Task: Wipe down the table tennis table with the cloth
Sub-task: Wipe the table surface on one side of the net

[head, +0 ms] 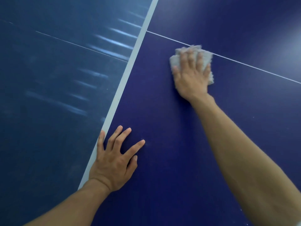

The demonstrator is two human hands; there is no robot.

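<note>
I am in the wiping step. My right hand [191, 75] lies flat on the grey cloth [175, 60], fingers spread, and presses it on the blue table [162, 124], just at the thin white line [244, 64]. My left hand [114, 162] rests flat beside the white edge stripe [130, 70] and holds nothing. I think the next stroke needs even pressure, so the cloth does not bunch up.

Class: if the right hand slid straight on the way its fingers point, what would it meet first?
The thin white line across the table tennis table; the cloth under the right hand touches it. Beyond, only bare blue surface shows.
</note>
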